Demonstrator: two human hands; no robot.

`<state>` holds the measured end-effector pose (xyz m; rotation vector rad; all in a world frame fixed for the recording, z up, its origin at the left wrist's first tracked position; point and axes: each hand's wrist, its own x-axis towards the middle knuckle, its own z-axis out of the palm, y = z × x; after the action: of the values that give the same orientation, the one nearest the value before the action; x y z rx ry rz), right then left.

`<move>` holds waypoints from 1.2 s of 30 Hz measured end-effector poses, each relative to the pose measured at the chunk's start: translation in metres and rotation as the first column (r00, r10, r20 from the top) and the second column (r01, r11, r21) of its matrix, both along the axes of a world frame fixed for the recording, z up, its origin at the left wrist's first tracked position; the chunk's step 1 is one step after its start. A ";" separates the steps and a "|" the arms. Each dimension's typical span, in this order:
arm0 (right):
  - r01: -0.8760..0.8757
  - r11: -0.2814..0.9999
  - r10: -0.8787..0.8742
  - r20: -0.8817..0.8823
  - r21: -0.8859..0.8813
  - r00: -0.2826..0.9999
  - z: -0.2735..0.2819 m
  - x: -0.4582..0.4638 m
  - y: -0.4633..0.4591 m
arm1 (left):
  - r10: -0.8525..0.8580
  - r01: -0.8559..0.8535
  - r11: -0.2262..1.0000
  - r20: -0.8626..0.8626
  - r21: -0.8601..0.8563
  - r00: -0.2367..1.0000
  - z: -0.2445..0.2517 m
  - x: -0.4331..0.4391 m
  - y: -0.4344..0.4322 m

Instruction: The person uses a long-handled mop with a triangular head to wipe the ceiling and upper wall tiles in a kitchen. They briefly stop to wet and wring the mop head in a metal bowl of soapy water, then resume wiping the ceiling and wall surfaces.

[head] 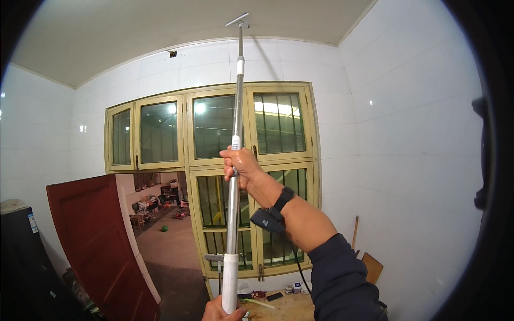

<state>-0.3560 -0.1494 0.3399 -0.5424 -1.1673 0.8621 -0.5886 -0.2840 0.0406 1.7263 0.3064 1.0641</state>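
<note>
A telescopic metal pole (238, 100) rises nearly upright before me. My right hand (243, 166) grips its middle, just below a white joint collar (236, 142). Low at the picture's bottom edge, my left hand (219, 311) wraps the thick white lower grip (230, 281); part of that hand is cut off. The pole's flat white head (239, 21) is tilted at the ceiling (160, 28); whether it touches I cannot tell. A black device (267, 220) is strapped to my right forearm, with a cable hanging down.
Behind the pole stands a yellow-framed window (281, 158) with bars. A dark red door (88, 240) stands open at left, near a black cabinet (20, 248). A wooden table (285, 309) below bears a phone (274, 296) and small jars. A wooden board (372, 268) leans by the right wall.
</note>
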 end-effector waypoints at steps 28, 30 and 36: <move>0.136 0.987 -0.135 -0.014 0.090 0.991 0.053 0.124 0.017 | -0.130 0.123 0.990 -0.104 -0.066 0.986 0.064 0.083 0.047; 0.125 0.987 -0.124 -0.010 0.104 0.992 0.060 0.096 0.030 | -0.086 0.078 0.994 -0.096 -0.082 0.992 0.066 0.050 0.060; 0.151 0.984 -0.154 0.026 0.089 0.988 0.072 -0.017 0.068 | -0.118 0.116 0.985 -0.006 -0.128 0.993 0.073 -0.055 0.076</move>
<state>-0.3732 -0.0812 0.4118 -0.5685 -1.1717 0.6702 -0.6432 -0.2078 0.1140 1.6182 0.2718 0.9280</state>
